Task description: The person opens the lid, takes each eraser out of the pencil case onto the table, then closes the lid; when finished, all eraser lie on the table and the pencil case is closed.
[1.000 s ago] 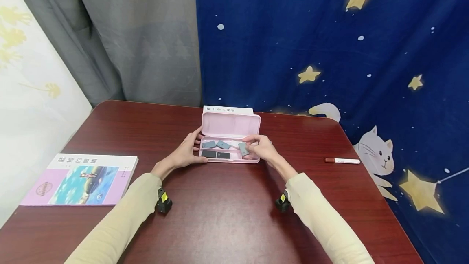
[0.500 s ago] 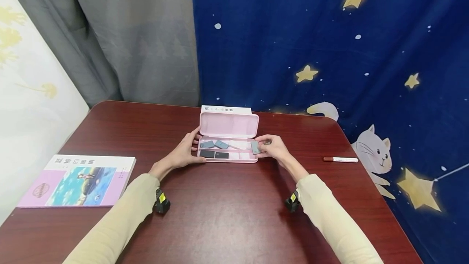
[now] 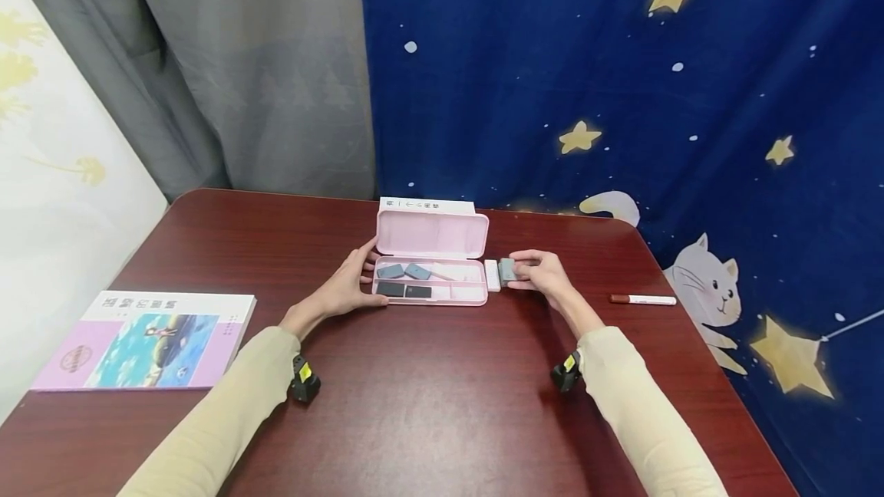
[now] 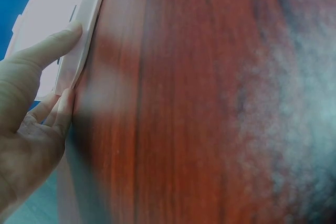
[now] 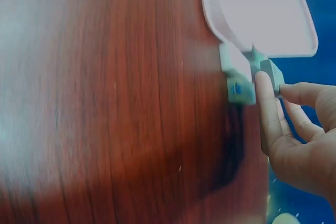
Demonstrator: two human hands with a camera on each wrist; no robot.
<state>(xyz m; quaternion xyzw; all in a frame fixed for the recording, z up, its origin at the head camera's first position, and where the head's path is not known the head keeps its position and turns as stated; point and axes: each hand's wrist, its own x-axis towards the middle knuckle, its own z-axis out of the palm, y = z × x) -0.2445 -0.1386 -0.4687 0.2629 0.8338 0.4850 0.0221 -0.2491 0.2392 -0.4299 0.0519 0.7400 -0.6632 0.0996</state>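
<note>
An opened pink pencil case (image 3: pixel 432 302) lies on the table, its lid raised at the back. My left hand (image 3: pixel 341 286) holds its left end; in the left wrist view the thumb (image 4: pixel 63 40) lies on the near wall and fingertips touch the corner. Inside the case are two bluish-grey erasers (image 3: pixel 390 271) and two dark blocks (image 3: pixel 417 292). Just right of the case, my right hand (image 3: pixel 545 276) pinches a grey eraser (image 5: pixel 272 74) between thumb and fingers. Beside it stand a white block (image 3: pixel 492 275) and a pale block with a blue mark (image 5: pixel 241 92).
A white box or book (image 3: pixel 428 205) with printed characters stands behind the lid. On the left lies a purple and white book (image 3: pixel 148 340). A white marker with a brown cap (image 3: pixel 642 300) lies near the right edge. Curtains hang beyond the table's back edge.
My right hand has lifted the grey eraser out of the case and carried it rightward to beside the white block, which has come into sight. The left hand stays on the case.
</note>
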